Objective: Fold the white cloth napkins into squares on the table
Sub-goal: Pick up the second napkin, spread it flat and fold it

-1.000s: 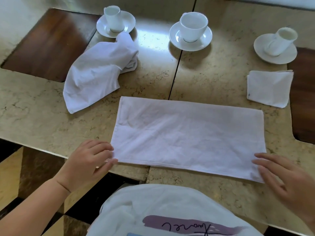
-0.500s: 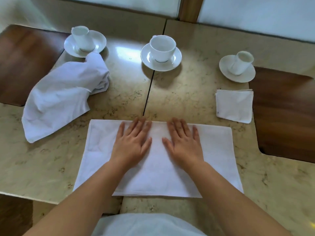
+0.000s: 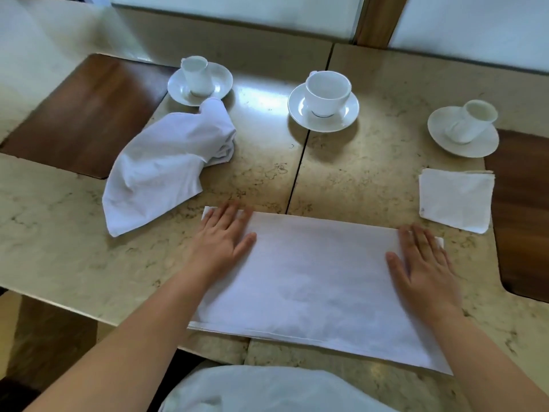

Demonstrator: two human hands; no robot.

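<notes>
- The napkin being worked [image 3: 320,281] lies flat on the bench [image 3: 74,257] straight in front of the person, as a wide rectangle with its near edge along the bench's front rim; I judge it to be folded once, since a second layer peeks out along the near hem.
- The left hand [image 3: 221,239] lies palm down on the far left corner of this napkin with its fingers straight and spread, gripping nothing; pressing there likely flattens the layers and keeps the corners matched.
- The right hand [image 3: 424,263] lies the same way on the far right end, fingers straight and holding nothing, so the cloth is pinned at both ends and cannot creep on the smooth stone.
- A finished folded square [image 3: 456,200] sits well apart on the right, near a cup and saucer [image 3: 463,129], probably set aside there to keep the working space free.
- A crumpled napkin [image 3: 166,171] waits on the left, its top touching another saucer [image 3: 199,83], within reach for a later turn.
- The next fold likely brings one short end over the other to make the square.
</notes>
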